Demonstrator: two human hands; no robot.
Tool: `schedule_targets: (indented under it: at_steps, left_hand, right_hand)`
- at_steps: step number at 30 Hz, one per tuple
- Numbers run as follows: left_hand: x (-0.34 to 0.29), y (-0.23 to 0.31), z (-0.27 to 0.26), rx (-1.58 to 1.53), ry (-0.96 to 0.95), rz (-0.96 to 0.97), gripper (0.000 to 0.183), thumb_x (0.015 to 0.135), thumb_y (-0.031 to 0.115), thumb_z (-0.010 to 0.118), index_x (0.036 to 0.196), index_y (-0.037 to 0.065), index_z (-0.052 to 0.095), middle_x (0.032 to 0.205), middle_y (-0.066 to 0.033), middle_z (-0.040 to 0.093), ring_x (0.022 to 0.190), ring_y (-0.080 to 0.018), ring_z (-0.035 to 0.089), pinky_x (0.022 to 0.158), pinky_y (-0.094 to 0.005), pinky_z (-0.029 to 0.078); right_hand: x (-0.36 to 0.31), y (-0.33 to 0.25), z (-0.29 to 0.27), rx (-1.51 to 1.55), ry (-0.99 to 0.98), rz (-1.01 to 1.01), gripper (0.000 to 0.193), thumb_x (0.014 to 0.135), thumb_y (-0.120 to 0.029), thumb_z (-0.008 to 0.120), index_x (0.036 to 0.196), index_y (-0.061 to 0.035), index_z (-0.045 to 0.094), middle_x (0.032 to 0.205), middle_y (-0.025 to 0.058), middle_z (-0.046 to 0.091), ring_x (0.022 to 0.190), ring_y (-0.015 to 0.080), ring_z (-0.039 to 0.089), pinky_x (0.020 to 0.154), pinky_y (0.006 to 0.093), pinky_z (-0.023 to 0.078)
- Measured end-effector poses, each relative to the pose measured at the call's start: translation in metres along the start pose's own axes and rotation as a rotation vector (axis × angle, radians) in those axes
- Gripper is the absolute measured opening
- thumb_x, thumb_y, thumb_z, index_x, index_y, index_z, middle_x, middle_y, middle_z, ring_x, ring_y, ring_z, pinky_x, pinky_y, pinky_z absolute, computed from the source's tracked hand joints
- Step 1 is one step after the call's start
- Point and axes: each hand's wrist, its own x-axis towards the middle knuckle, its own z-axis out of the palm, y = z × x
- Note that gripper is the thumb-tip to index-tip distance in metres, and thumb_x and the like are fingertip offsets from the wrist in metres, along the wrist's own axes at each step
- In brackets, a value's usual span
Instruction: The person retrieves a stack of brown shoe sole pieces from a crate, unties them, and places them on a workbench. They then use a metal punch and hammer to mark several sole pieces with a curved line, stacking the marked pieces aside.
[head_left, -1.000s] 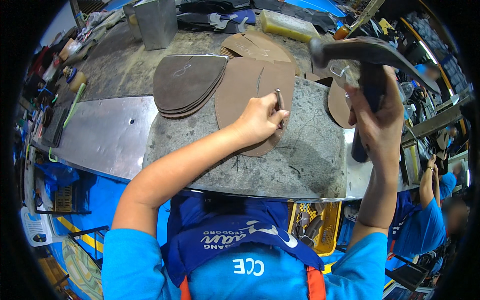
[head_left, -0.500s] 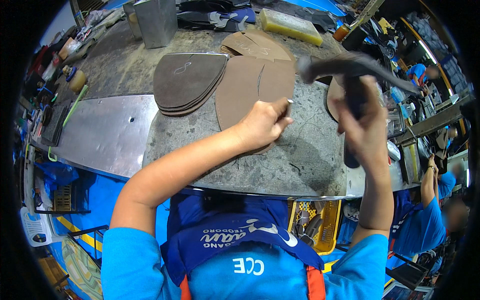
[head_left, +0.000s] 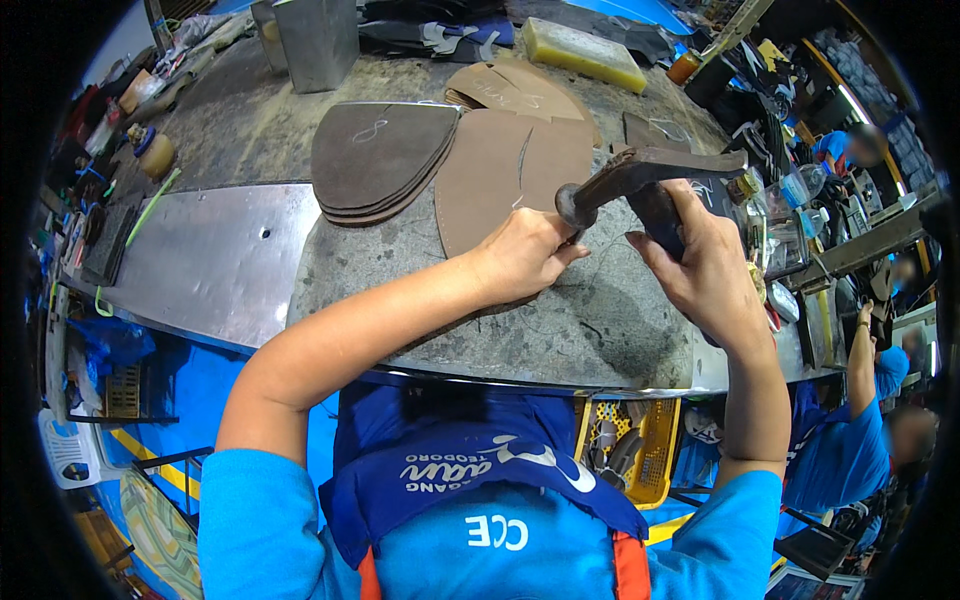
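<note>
My right hand [head_left: 710,270] grips a hammer [head_left: 640,172] by its dark handle. The hammer's round face is down against the fist of my left hand [head_left: 525,255], over the end of what it holds. That hand is closed on a small metal-ended tool, now mostly hidden by the hammer head. Under and beyond the left hand lies a flat brown leather piece [head_left: 475,190] with a curved slit. A stack of darker brown leather pieces [head_left: 375,155] lies at its left. Behind it are lighter brown pieces [head_left: 515,85] with chalk marks.
A worn grey work plate [head_left: 600,340] lies on the bench, with a shiny metal sheet [head_left: 210,240] at left. Further back stand a metal box [head_left: 318,45] and a yellowish block [head_left: 583,55]. A yellow crate [head_left: 655,460] sits below the front edge; co-workers are at the right.
My right hand has brought the hammer down and left onto the metal-ended tool in my left hand. The left hand has hardly moved.
</note>
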Motion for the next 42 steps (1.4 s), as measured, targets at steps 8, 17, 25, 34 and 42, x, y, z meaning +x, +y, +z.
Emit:
schedule_targets:
  at_steps: [8,17,25,34,42]
  left_hand:
    - [-0.001,0.0,-0.008,-0.13,-0.059,-0.355,0.013,0.081,0.008,0.06,0.084,-0.001,0.051,0.068,-0.0115,0.06,0.065,-0.0149,0.061,0.057,-0.0314,0.046]
    - [0.0,0.0,-0.014,-0.316,-0.106,-0.567,0.016,0.081,0.007,0.06,0.088,-0.003,0.049,0.069,-0.0151,0.059,0.064,-0.0176,0.062,0.054,-0.0309,0.047]
    - [-0.005,0.002,-0.012,0.021,-0.12,-0.021,0.021,0.077,0.01,0.064,0.086,-0.003,0.051,0.066,-0.0151,0.058,0.059,-0.0266,0.061,0.054,-0.0326,0.046]
    - [-0.009,0.005,-0.019,-0.115,-0.138,-0.256,0.015,0.078,0.009,0.063,0.083,-0.001,0.052,0.067,-0.0154,0.058,0.061,-0.0224,0.059,0.056,-0.0331,0.046]
    - [-0.01,0.004,-0.022,-0.212,-0.11,-0.45,0.018,0.076,0.009,0.062,0.087,-0.002,0.052,0.069,-0.019,0.059,0.065,-0.0322,0.061,0.058,-0.0357,0.046]
  right_hand:
    - [-0.001,0.002,-0.008,0.44,0.376,0.263,0.037,0.075,-0.005,0.063,0.108,-0.0016,0.048,0.079,0.0134,0.061,0.07,0.014,0.06,0.064,0.0283,0.048]
    - [0.002,0.005,-0.013,0.194,0.207,0.022,0.038,0.076,-0.002,0.061,0.112,0.0,0.047,0.081,0.005,0.059,0.055,0.0075,0.049,0.049,0.0214,0.04]
    - [0.004,0.0,0.0,0.046,-0.025,-0.028,0.038,0.071,-0.005,0.064,0.105,-0.0003,0.048,0.076,0.0207,0.057,0.066,0.0327,0.06,0.061,0.0334,0.046]
    - [0.001,0.0,-0.013,0.413,0.27,0.069,0.039,0.074,-0.003,0.062,0.109,0.0003,0.046,0.07,0.0096,0.059,0.06,0.0237,0.059,0.06,0.0338,0.048]
    - [0.001,-0.002,-0.005,0.134,0.155,-0.064,0.034,0.075,-0.004,0.063,0.106,-0.0001,0.049,0.073,0.0075,0.057,0.053,0.0129,0.053,0.049,0.0255,0.041]
